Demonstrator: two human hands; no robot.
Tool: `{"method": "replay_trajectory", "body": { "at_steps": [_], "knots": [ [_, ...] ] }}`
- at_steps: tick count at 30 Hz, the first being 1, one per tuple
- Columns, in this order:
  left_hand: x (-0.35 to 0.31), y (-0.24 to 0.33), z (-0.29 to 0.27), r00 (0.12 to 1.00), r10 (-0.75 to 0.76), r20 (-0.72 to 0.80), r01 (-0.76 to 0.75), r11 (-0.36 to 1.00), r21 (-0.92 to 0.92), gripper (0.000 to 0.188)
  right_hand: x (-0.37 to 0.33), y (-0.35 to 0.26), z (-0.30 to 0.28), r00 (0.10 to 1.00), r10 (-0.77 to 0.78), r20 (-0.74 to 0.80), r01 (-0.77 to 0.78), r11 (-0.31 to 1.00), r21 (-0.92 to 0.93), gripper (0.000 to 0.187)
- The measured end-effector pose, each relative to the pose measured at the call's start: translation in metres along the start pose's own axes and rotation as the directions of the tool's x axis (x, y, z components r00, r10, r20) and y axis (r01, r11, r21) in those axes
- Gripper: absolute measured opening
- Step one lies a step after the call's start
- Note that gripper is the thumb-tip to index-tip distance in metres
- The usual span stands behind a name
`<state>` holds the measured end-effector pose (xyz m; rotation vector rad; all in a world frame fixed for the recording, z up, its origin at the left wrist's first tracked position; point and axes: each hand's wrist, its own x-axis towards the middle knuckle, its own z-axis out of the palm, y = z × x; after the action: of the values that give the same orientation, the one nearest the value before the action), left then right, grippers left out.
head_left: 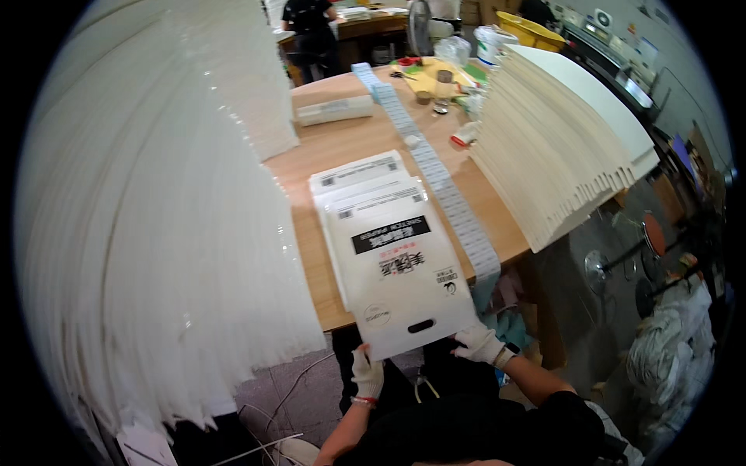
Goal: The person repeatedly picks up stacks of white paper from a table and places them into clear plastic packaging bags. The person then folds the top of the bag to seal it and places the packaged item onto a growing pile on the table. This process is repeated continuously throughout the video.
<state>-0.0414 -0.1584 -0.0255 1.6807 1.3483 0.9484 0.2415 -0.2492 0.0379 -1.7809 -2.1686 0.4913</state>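
A white printed packet (404, 283) with an oval handle hole is laid over other packets (357, 172) on the wooden table (342, 138), and its near end is extended past the table edge. The near left corner of this packet is pinched by the left hand (367, 375), which is covered by a pale glove, with the thumb placed near the corner. The right hand (479, 344), also gloved, is held at the near right corner; its fingers are partly hidden, so it cannot be told how far it is closed, or whether the packet is gripped. To the right of the packets, a long printed strip (439, 175) is spread. The table is flanked by a tall white stack (155, 233) at left and a cream stack (544, 147) at right.
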Motion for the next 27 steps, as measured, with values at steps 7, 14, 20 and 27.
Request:
{"method": "replay_trajectory", "body": {
  "at_steps": [7,14,20,27],
  "knots": [
    [-0.003,0.061,-0.038,0.846,-0.234,0.479,0.012,0.906,0.422,0.034,-0.010,0.113,-0.023,0.459,0.831,-0.315,-0.529,0.540,0.655,0.022],
    [0.058,0.107,0.008,0.764,0.103,0.637,-0.247,0.959,0.141,0.028,0.019,0.193,-0.023,0.625,0.762,-0.172,-0.378,0.487,0.787,0.015],
    [0.139,0.149,0.178,0.270,-0.401,0.876,0.954,0.234,-0.187,0.015,0.041,0.141,-0.101,0.747,0.654,-0.121,-0.407,0.593,0.695,0.011],
    [0.162,0.164,0.223,0.361,-0.376,0.853,0.863,0.480,-0.154,0.021,0.034,0.148,-0.104,0.780,0.558,-0.282,-0.302,0.731,0.611,0.015]
  ]
}}
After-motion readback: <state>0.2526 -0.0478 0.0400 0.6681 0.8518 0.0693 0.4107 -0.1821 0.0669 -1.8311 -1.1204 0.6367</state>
